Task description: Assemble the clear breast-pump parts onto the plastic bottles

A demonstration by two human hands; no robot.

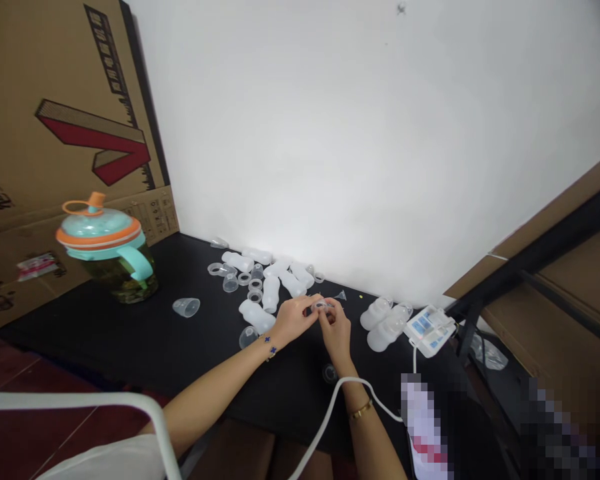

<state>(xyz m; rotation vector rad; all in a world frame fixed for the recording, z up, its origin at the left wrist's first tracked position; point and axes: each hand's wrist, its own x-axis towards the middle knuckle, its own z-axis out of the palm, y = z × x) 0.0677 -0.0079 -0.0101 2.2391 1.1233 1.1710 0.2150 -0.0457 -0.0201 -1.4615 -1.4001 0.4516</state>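
My left hand and my right hand meet over the black table, their fingers closed around a small clear bottle collar ring. Left of them lies a loose group of white baby bottles, some on their sides. Among these are clear collar rings and clear domed caps. One dome cap rests near my left wrist. Just beyond my fingers sits a small clear nipple. Another small clear round piece is partly beside my right forearm.
Two capped bottles lie right of my hands, beside a white power strip whose white cable loops across my right forearm. A large teal and orange jug stands at left, before a cardboard box. The white wall bounds the table's back.
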